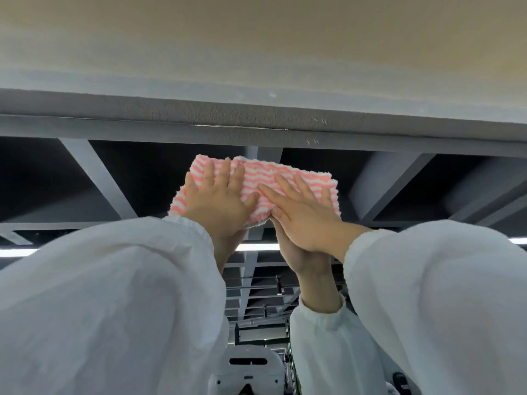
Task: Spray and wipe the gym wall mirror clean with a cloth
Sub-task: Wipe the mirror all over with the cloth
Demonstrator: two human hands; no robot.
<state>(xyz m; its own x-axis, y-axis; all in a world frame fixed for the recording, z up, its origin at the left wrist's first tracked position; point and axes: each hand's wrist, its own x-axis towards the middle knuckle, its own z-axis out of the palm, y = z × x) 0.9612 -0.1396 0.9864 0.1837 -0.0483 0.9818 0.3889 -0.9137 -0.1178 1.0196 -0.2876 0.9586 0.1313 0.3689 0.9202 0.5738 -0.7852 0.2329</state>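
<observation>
A pink-and-white striped cloth [299,178] lies flat against the wall mirror [85,181], just below the mirror's top edge. My left hand [219,201] presses on the cloth's left half with fingers spread. My right hand [308,215] presses flat on its right half, fingers pointing up and left. Both arms are raised overhead in white sleeves. The mirror reflects my forearms and hands beneath the real ones. No spray bottle is in view.
A grey band [256,115] runs across the wall above the mirror's top edge, with a pale wall above it. The glass reflects dark ceiling beams, strip lights [256,247] and gym equipment low in the middle.
</observation>
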